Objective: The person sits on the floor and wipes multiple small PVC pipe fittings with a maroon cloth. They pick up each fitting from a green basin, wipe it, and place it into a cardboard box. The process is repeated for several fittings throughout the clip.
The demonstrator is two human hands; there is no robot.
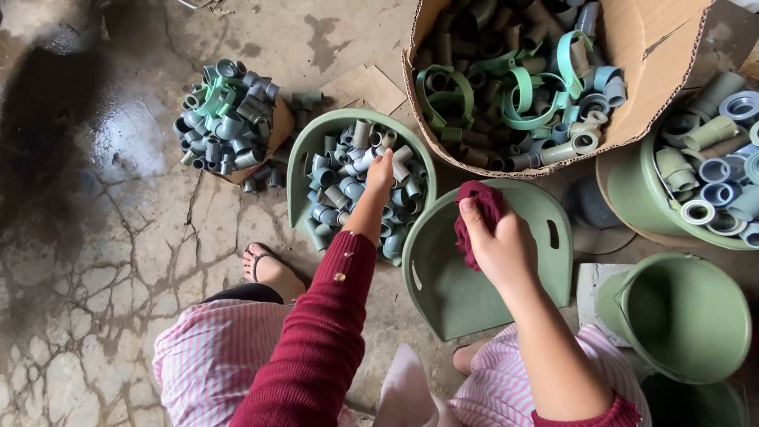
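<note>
Dark red cloth [477, 215]: bunched in my right hand [500, 247], fingers clenched around it — held over the empty green tray [474, 289] so it stays within reach of the fittings.
Left hand [379, 175]: stretched forward into the full green tray [316, 142], fingertips down among the short grey pipe pieces [348, 190]; I cannot tell whether it has closed on one or only touches them.
Sorted heap [225, 119]: grey and green fittings piled on a scrap of cardboard, to the left of the full tray, apart from it.
Cardboard box [656, 55]: tipped open toward me, holding mixed brown sleeves and green clamps.
Green buckets [684, 316]: on my right — one lying on its side.
Floor [103, 237]: cracked concrete, wet in patches.
</note>
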